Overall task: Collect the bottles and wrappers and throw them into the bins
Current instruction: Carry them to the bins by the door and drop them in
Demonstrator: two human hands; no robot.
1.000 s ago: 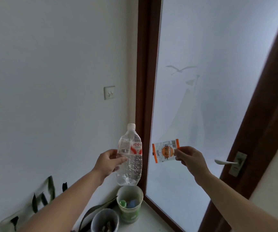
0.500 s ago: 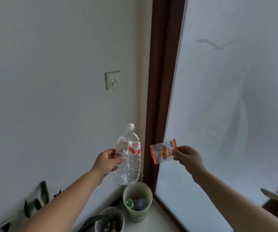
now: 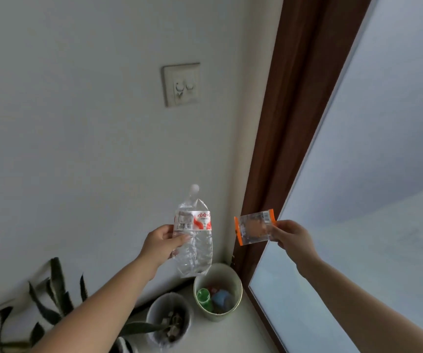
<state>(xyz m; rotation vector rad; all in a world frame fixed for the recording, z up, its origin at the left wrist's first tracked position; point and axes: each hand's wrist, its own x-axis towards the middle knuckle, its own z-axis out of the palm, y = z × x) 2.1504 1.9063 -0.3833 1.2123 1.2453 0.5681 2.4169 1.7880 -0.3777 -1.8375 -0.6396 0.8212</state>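
Observation:
My left hand point(image 3: 161, 242) grips a clear, crumpled plastic bottle point(image 3: 195, 240) with a red and white label, held upright in the air. My right hand point(image 3: 291, 238) pinches an orange-edged snack wrapper point(image 3: 254, 230) by its right side. Below the bottle, on the floor in the corner, stands a green bin point(image 3: 235, 281) that holds a green bottle and a blue item. A grey bin point(image 3: 154, 309) with scraps inside stands left of it, nearer to me. Both hands hover above the bins.
A white wall with a switch plate point(image 3: 182, 84) rises ahead. A brown door frame point(image 3: 279, 138) and a frosted glass door point(image 3: 373, 189) stand at the right. A dark-leaved plant point(image 3: 52, 289) spreads at the lower left beside the grey bin.
The view has moved closer to the corner and tilted down, so the bins look larger and nearer. The door handle has left the frame. Both hands keep their hold on the bottle and wrapper.

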